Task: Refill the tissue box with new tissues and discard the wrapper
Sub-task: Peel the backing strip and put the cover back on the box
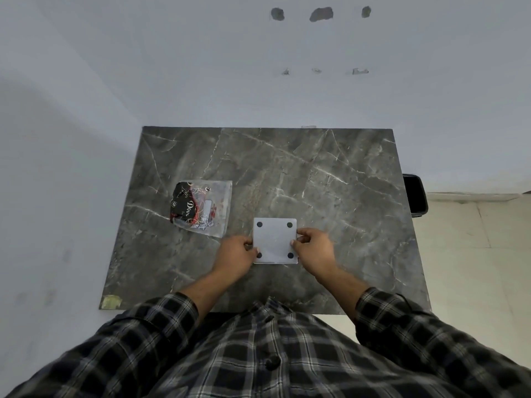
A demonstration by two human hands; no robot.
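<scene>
Here both hands grip one thing, the tissue box (275, 240), from opposite sides. The left hand (235, 254) is curled against the box's left edge, fingers bent and closed on it near the lower left corner, thumb pressed at the edge. The right hand (313, 245) pinches the right edge, with the fingertips (300, 232) on the upper part of that side and the thumb lower down near the bottom right corner. Neither hand lies flat or slack; both are closed in a grasp on the box.

The box stands on the table (330, 173), near its front edge and roughly at its middle. It shows a pale grey, square face with rounded corners and four small black round pads, one near each corner, so it looks turned bottom up. Whether it is lifted slightly or resting on the table cannot be told.

To the left and a little farther back lies the wrapper (202, 206), a clear crumpled plastic pack with black and red print, apart from the box and from both hands. It lies flat on the table. Checked sleeves cover both forearms up to the wrists' rear. A dark bin (415, 195) sits past the table's right edge.
</scene>
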